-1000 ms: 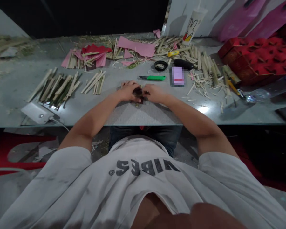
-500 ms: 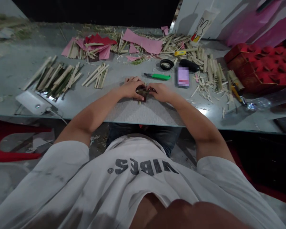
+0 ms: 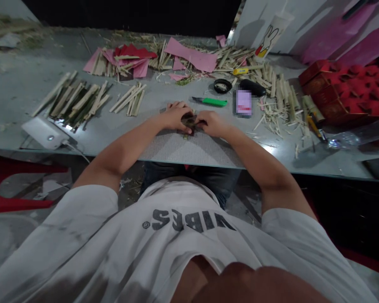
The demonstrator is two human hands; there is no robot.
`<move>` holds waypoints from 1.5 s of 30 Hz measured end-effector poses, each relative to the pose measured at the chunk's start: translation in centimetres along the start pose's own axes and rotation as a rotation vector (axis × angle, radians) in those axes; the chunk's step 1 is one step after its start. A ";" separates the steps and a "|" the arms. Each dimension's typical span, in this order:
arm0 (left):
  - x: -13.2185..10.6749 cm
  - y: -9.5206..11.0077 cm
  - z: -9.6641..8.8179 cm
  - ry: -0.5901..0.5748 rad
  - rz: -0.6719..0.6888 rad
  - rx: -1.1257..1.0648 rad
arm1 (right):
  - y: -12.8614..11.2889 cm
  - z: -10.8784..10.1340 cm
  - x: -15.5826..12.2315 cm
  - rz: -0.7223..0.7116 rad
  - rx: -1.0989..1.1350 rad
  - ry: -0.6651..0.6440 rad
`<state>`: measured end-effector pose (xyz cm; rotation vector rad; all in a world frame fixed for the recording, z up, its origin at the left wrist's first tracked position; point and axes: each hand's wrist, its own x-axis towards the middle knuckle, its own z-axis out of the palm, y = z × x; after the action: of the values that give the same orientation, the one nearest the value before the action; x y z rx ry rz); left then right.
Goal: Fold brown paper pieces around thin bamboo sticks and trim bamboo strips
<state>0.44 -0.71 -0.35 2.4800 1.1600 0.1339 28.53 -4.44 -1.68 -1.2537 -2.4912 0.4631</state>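
My left hand (image 3: 177,117) rests on the table with its fingers curled over a small dark reddish-brown sheet (image 3: 189,123), which looks like paper. The pale end of a bamboo strip (image 3: 185,136) sticks out below the sheet. From the other side, my right hand (image 3: 210,123) pinches the sheet's right edge between thumb and fingers. Most of the sheet and whatever lies inside it is hidden by my fingers. Just beyond my hands lies a green utility knife (image 3: 213,102), its blade pointing left.
Bamboo strips lie in a small bunch (image 3: 131,100) and a larger pile (image 3: 78,103) on the left. Pink paper (image 3: 194,58) and more strips spread along the back. A phone (image 3: 244,103), a black round lid (image 3: 222,86) and red boxes (image 3: 328,92) are on the right.
My right hand has closed more tightly at the sheet's edge, its fingers curling in. My left hand stays almost where it was. The view has shifted slightly.
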 end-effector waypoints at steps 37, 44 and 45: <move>0.4 -0.5 0.4 0.027 -0.020 0.014 | 0.3 0.9 0.5 0.040 -0.012 0.023; 0.3 0.0 0.2 0.015 -0.040 0.013 | 0.8 1.0 0.9 -0.009 0.013 -0.001; 0.3 0.0 0.1 0.012 -0.038 0.014 | 0.9 1.0 0.9 0.008 0.001 0.012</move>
<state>0.68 -0.56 -0.48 2.4707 1.2164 0.1307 28.22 -3.33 -2.84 -1.2627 -2.4764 0.4575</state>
